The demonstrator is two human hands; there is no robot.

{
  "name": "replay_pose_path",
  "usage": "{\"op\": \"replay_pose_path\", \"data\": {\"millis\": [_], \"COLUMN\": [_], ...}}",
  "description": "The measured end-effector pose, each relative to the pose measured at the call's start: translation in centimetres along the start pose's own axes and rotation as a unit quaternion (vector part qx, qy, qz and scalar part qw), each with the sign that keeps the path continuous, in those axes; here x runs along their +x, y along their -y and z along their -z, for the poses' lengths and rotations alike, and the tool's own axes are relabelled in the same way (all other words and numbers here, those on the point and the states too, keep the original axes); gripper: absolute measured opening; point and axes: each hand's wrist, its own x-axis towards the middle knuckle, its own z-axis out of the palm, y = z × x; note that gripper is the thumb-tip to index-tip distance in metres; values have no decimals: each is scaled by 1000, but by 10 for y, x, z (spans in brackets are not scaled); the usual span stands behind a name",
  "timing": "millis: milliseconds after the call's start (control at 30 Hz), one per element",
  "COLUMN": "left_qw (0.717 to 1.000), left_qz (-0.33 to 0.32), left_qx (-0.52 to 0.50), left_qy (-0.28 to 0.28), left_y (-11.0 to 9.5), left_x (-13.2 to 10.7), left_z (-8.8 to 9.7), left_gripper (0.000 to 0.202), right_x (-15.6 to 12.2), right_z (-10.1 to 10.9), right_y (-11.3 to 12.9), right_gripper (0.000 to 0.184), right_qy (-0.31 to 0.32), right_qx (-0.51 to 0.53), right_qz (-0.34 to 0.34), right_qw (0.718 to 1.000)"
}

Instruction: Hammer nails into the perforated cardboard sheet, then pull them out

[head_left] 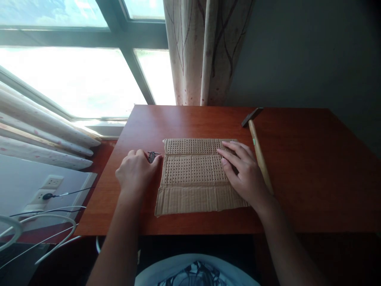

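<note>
Cardboard (193, 171) lies flat between the two hands, its upper two bands dotted with rows of small holes, its lowest band, nearest the wearer, plain! Over on its left edge, just beside it, comes the left hand (134, 171), fingers curled, thumb pointing inward, and a cluster of dark nails (151, 157) pokes up between thumb and forefinger. Gripped, or merely cupped on the table (315, 171)? Cannot tell from this angle; the fingertips are hidden. Across to the right hand (241, 167): open, fingers loosely spread, resting on the cardboard's right side, fingertips over the holes. And just outside that hand, the hammer (259, 153)! Its wooden handle slants from beside the wrist to the dark head, beyond the fingers. Farther out past both hands, a patterned curtain (190, 51) hangs beside the bright window (74, 79).
</note>
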Motion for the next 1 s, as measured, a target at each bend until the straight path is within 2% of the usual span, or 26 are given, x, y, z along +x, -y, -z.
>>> {"op": "replay_pose_path", "data": {"millis": [333,567,700,833,1000], "left_qw": [997,987,977,961,959], "left_qz": [-67,-155,-206,-265,-269], "left_qx": [30,2,-26,-58,-77], "left_qy": [-16,-39,-54,-45,-51], "left_y": [13,27,32,35,39], "left_x": [3,4,14,26,28], "left_z": [-7,-9,-14,-18,-19], "left_gripper": [41,37,35,34,34], "right_x": [1,3,4,4,3], "right_z": [0,2,2,0,-1], "right_y": [0,-2,-5,-7,-8], "right_gripper": [31,32,32,31,31], "right_qy": [2,7,4,0,-1], "right_qx": [-6,-7,-9,-11,-12], "right_qz": [-1,-1,1,-1,-1], "right_qw": [1000,1000,1000,1000,1000]}}
